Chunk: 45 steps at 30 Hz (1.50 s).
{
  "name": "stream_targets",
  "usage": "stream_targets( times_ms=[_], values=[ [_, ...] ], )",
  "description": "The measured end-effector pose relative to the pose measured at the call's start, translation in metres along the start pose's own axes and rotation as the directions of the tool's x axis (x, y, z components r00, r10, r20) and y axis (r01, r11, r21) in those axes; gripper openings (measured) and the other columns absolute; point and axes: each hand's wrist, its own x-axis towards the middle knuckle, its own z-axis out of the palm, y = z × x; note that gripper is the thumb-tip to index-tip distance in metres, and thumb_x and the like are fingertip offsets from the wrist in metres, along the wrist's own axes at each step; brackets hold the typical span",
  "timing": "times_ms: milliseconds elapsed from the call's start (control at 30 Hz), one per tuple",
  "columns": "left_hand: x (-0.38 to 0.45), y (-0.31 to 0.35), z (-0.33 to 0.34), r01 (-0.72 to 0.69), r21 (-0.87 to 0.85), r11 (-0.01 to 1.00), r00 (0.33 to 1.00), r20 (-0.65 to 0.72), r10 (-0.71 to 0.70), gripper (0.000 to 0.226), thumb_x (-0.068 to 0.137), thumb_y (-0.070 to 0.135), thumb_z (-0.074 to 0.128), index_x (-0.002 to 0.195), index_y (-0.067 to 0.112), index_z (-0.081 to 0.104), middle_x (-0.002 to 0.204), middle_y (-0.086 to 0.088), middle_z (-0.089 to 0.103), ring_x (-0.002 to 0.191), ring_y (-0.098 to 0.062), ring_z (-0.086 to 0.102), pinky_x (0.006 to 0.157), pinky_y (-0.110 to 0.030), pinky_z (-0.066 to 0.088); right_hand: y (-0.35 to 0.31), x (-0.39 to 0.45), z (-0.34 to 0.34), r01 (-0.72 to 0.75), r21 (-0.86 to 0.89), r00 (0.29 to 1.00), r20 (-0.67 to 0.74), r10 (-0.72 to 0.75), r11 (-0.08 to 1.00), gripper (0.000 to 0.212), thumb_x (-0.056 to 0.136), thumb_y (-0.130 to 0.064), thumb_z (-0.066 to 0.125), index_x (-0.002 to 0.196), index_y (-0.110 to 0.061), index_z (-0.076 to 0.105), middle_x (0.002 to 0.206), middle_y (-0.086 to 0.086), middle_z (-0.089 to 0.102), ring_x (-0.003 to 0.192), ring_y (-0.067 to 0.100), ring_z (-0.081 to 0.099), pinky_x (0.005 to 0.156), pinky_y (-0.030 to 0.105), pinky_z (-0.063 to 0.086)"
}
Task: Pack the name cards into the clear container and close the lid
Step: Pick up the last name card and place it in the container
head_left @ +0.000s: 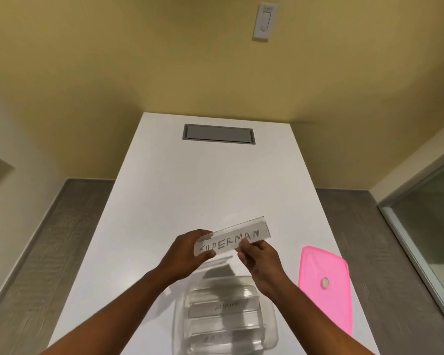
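A clear name card holder (pixel 237 238) with "SUPERMAN" handwritten on it is held in the air above the white table (pixel 203 188). My left hand (pixel 187 252) grips its left end, thumb on the front. My right hand (pixel 258 260) pinches its lower edge near the middle. Below the hands sits the clear container (pixel 224 316), open, with two clear name cards lying inside it. The pink lid (pixel 326 285) lies flat on the table to the container's right.
A grey recessed cable hatch (pixel 218 134) sits in the table's far end. Yellow walls surround the table, with a light switch (pixel 263 21) high on the wall. A glass panel (pixel 431 239) stands at the right.
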Motion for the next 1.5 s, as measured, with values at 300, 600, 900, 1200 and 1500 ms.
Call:
stream_targets(
  times_ms=[300,600,900,1200,1500],
  values=[
    [-0.062,0.006,0.022,-0.025,0.085,0.996,1.0,-0.007,0.025,0.038,0.079,0.04,0.074,0.115,0.034,0.065,0.107,0.017,0.07,0.094,0.001,0.064,0.08,-0.022,0.052,0.012,-0.056,-0.039,0.187,-0.422,0.971,-0.059,-0.233,0.887,0.064,0.073,-0.018,0.091,0.128,-0.017,0.059,0.122,0.007,0.067,0.103,0.023,0.072,0.085,0.041,0.062],
    [-0.109,-0.01,0.057,-0.029,0.144,0.989,0.998,0.066,0.02,0.042,0.083,0.045,0.069,0.123,0.037,0.062,0.117,0.022,0.068,0.104,0.002,0.061,0.089,-0.022,0.05,0.013,-0.07,-0.09,0.528,-0.846,0.792,0.52,-0.319,-0.068,0.036,0.092,-0.034,0.071,0.127,-0.037,0.065,0.125,-0.018,0.066,0.121,0.006,0.056,0.1,0.03,0.047],
    [-0.142,-0.031,0.091,-0.077,0.401,0.913,0.983,0.181,0.003,0.047,0.09,0.047,0.06,0.136,0.037,0.052,0.135,0.017,0.061,0.128,-0.006,0.052,0.122,-0.035,0.016,0.058,-0.082,-0.111,0.374,-0.9,0.888,0.417,-0.195,-0.225,0.03,0.087,-0.033,0.075,0.116,-0.034,0.074,0.119,-0.013,0.075,0.113,0.014,0.066,0.091,0.029,0.048],
    [-0.134,-0.021,0.103,-0.011,0.638,0.77,0.945,0.258,-0.2,0.049,0.091,0.045,0.06,0.137,0.035,0.05,0.131,0.008,0.066,0.131,-0.011,0.052,0.117,-0.057,-0.02,0.085,-0.067,-0.107,0.353,-0.821,0.91,0.413,-0.038,-0.449,0.033,0.094,-0.024,0.065,0.126,-0.025,0.07,0.124,0.001,0.073,0.115,0.03,0.065,0.091,0.038,0.05],
    [-0.132,-0.028,0.105,0.001,0.667,0.745,0.923,0.287,-0.258,0.047,0.091,0.038,0.061,0.136,0.034,0.051,0.131,0.008,0.065,0.131,-0.012,0.052,0.118,-0.06,-0.015,0.1,-0.056,-0.103,0.339,-0.821,0.926,0.377,0.01,-0.459,0.035,0.094,-0.02,0.065,0.128,-0.022,0.069,0.13,0.002,0.069,0.12,0.03,0.063,0.096,0.038,0.051]
  ],
)
